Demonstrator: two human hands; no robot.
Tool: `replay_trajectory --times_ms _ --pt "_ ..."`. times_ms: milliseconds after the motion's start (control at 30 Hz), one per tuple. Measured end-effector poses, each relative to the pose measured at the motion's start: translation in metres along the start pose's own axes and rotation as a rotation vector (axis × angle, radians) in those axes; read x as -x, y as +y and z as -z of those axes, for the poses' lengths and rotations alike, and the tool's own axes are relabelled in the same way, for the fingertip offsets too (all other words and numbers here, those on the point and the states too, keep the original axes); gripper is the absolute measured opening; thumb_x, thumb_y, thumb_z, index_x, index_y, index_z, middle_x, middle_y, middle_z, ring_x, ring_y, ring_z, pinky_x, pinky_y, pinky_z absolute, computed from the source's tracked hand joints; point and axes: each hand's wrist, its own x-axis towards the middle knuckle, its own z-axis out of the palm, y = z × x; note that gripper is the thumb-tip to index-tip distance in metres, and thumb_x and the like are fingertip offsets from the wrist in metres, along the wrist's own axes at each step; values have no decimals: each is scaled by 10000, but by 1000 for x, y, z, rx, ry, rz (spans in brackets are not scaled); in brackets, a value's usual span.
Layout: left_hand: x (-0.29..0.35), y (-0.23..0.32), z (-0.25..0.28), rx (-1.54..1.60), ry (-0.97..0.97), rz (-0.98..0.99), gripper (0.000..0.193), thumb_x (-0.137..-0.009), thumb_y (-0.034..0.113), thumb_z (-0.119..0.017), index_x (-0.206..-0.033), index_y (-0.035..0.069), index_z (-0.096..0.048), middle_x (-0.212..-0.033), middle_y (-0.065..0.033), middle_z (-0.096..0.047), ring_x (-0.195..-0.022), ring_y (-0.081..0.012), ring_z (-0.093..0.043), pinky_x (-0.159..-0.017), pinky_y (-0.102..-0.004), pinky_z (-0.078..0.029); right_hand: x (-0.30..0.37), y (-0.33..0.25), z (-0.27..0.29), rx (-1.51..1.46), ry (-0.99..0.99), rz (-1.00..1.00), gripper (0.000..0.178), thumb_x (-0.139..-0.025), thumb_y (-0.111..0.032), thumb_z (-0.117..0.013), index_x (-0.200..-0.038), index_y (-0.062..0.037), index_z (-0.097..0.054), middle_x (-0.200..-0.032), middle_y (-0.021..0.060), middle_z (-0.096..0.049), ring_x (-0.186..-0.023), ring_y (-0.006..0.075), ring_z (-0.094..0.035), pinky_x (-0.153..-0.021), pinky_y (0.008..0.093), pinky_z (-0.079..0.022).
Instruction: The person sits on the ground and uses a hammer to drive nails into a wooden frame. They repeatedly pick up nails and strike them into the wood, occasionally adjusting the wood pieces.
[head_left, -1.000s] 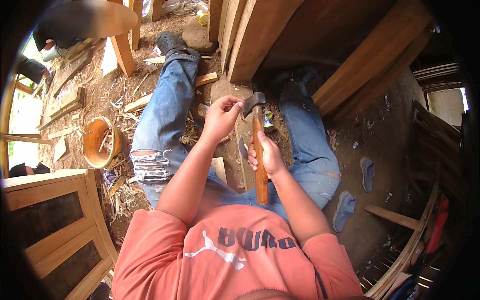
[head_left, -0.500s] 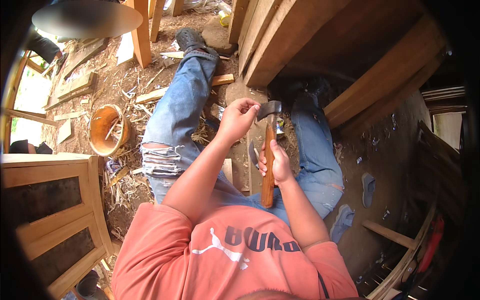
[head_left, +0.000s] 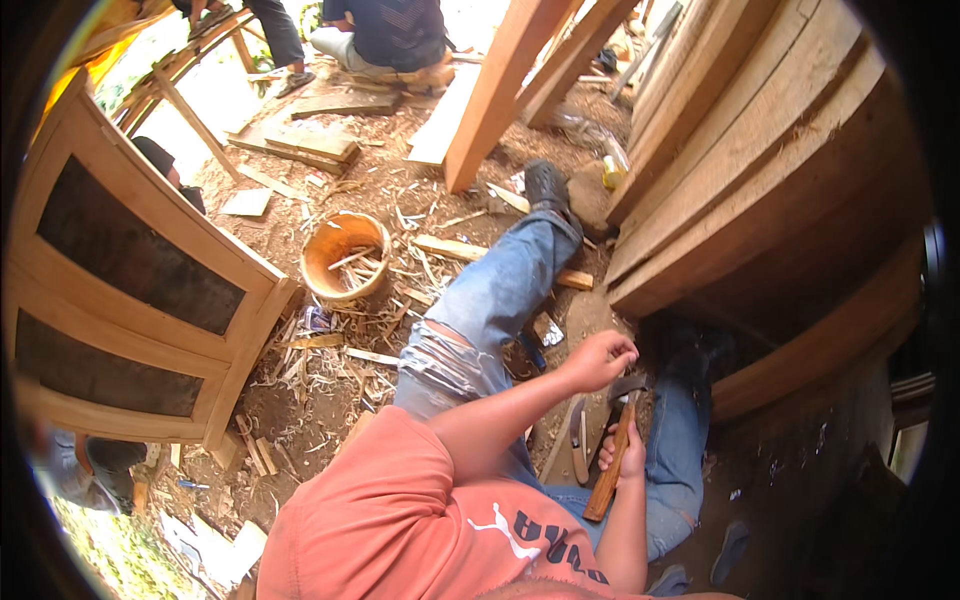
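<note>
The view has been swung leftward, so the wooden-handled tool [head_left: 622, 432] is now seen in the lower right of the frame. Its handle is gripped in the fingers of the right hand [head_left: 630, 457]. The left hand [head_left: 600, 362], earlier held against the metal head, appears lifted just off it, leaving the tool apparently supported by the right alone. The left fingers are pinched narrow; whether anything is held there cannot be told.

Curled left hand [head_left: 602, 361], clenched right hand [head_left: 626, 455]
</note>
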Motion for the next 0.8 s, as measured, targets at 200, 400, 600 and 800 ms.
replay_trajectory --times_ms 200,400,600,800 --pt "11 2 1 10 -50 9 157 -967 200 -699 -1029 63 -741 -985 -112 -706 -945 -253 -699 -846 -381 -548 -1 0 3 49 28 -2 509 -1042 -618 -462 -1080 -120 -560 -642 24 -441 -461 162 -436 -416 316 -389" --pt "19 6 12 12 -54 36 163 -968 207 -686 -1059 78 -730 -998 -110 -714 -976 -267 -706 -870 -397 -547 3 -9 0 -2 23 -40 508 -1048 -619 -445 -1096 -129 -568 -640 16 -428 -461 153 -423 -415 318 -388" --pt "24 5 27 -30 -7 52 173 -970 226 -671 -1055 95 -746 -1040 -128 -706 -1031 -306 -688 -912 -422 -540 -5 -54 -15 699 300 173 399 -1064 -510 -512 -1172 -134 -591 -634 3 -488 -442 120 -462 -391 283 -398" --pt "21 -1 30 -49 41 15 199 -925 250 -668 -1004 104 -779 -985 -131 -704 -959 -301 -697 -849 -423 -552 -34 -65 -30 1285 485 538 588 -1036 -256 -577 -1583 -122 -409 -947 152 -664 -773 286 -638 -679 385 -494"
